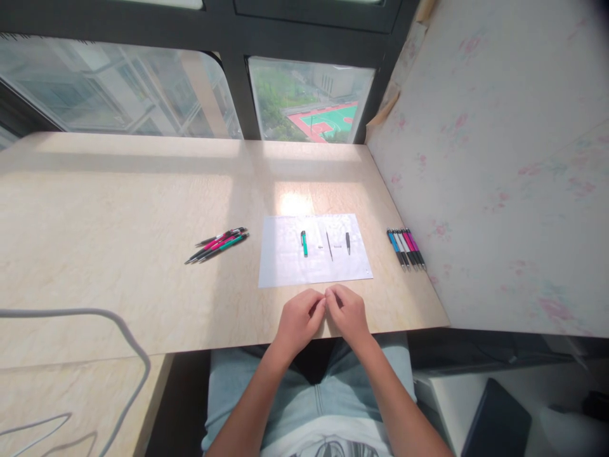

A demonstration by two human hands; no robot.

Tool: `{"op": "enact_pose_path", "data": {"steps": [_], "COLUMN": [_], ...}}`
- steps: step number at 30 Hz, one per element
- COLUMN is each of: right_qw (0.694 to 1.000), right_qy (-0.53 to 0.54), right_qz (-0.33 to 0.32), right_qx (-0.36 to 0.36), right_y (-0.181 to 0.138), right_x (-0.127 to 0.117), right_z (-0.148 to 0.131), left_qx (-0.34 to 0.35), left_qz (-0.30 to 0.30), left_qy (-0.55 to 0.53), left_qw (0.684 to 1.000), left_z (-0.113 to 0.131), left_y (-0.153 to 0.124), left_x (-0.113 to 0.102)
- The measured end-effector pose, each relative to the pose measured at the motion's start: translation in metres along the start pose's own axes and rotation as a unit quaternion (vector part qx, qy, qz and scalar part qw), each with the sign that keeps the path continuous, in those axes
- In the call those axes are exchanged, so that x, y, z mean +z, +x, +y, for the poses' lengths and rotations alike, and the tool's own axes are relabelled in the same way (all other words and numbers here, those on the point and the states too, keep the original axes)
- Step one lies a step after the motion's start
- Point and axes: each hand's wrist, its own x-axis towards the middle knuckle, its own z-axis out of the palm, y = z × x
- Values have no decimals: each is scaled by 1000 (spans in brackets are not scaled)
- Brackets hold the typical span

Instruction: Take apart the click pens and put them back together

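My left hand (pixel 299 318) and my right hand (pixel 349 312) rest together at the near edge of the table (pixel 118 209), fingers curled and fingertips meeting; whether they pinch anything is hidden. Just beyond them lies a white sheet of paper (pixel 285 260) with pen parts laid out on it: a green pen barrel (pixel 304 243), a thin refill (pixel 329 246) and a dark pen tip piece (pixel 347 243). A loose bunch of several pens (pixel 217 245) lies to the left of the sheet. A neat row of several pens (pixel 406 248) lies to the right.
A wall with faded flower-print paper (pixel 499 165) bounds the table on the right. Windows (pixel 118 89) run along the far side. A grey cable (pixel 109 324) loops over the near-left corner. My lap shows below the table edge.
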Motion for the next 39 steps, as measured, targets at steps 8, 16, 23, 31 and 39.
{"op": "enact_pose_path", "data": {"steps": [8, 16, 23, 31, 39], "right_qw": [1000, 1000, 1000, 1000, 1000], "right_qy": [-4, -5, -4, 2, 9], "right_qz": [0, 2, -1, 4, 6], "right_qx": [-10, -11, -8, -15, -18], "right_y": [0, 0, 1, 1, 2], "right_x": [0, 1, 0, 3, 3], "right_z": [0, 1, -1, 1, 1], "left_qx": [-6, -7, -16, -59, -97], "left_qz": [1, -4, 23, 150, 56], "left_qy": [13, 10, -39, 28, 306], "left_qw": [1000, 1000, 999, 987, 945], "left_z": [1, 0, 0, -2, 5], "left_y": [-1, 0, -1, 45, 120], "left_x": [1, 0, 0, -45, -61]}}
